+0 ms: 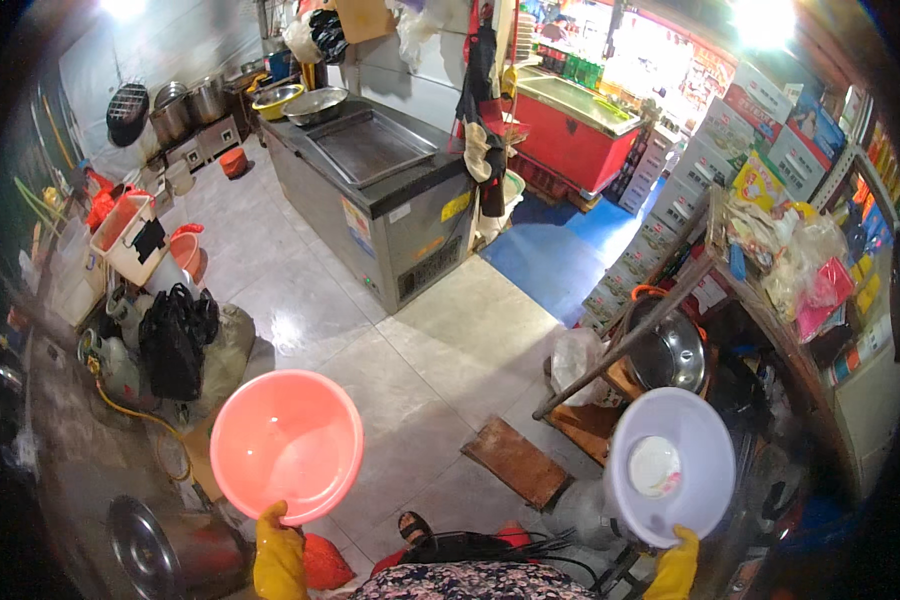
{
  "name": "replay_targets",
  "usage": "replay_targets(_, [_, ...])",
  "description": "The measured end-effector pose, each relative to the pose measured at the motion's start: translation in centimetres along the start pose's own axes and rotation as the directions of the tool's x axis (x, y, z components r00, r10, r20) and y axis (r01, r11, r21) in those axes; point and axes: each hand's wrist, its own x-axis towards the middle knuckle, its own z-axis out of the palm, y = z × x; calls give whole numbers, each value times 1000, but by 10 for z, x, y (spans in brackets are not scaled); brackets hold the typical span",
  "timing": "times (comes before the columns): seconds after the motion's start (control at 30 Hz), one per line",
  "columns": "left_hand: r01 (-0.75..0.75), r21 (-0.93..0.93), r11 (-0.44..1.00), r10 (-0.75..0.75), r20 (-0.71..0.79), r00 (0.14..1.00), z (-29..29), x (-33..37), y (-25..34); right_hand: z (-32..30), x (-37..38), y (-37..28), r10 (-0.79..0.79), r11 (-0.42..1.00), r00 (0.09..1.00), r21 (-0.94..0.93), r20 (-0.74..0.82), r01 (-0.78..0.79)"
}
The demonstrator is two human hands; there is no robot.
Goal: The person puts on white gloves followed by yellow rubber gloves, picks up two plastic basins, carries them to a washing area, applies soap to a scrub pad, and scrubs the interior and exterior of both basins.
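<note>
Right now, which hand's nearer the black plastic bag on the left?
Left: the left hand, holding the pink basin, is on the near side of the black plastic bag, slightly right. The right hand, holding the pale basin, is far to its right.

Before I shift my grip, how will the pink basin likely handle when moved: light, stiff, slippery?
The pink basin is probably light for its size: the left hand alone holds its rim, and nothing shows inside. It seems fairly stiff, since the rim shows no sag from that one-sided grip. It could be slippery, as its inner surface shines.
</note>
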Motion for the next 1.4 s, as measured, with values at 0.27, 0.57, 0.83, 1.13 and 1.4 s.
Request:
replay_targets(0.27, [-111, -126, 986, 119, 51, 992, 61, 52, 78, 183, 21, 86, 236, 946, 881, -304, 410, -112])
replay_targets(0.57, [-250, -199, 947, 258, 15, 966, 152, 89, 163, 571, -39, 151, 300, 949, 740, -265, 602, -169])
replay_targets(0.83, [-396, -302, 867, 379, -118, 918, 229, 200, 233, 902, -57, 283, 395, 882, 565, -471, 724, -14])
replay_targets(1.13, [-365, -129, 922, 307, -332, 892, 294, 378, 361, 1179, -218, 404, 315, 944, 304, -330, 899, -4])
replay_targets(1.4, [-107, -178, 978, 60, -250, 966, 499, 567, 563, 1413, -259, 473, 461, 885, 384, -446, 800, -134])
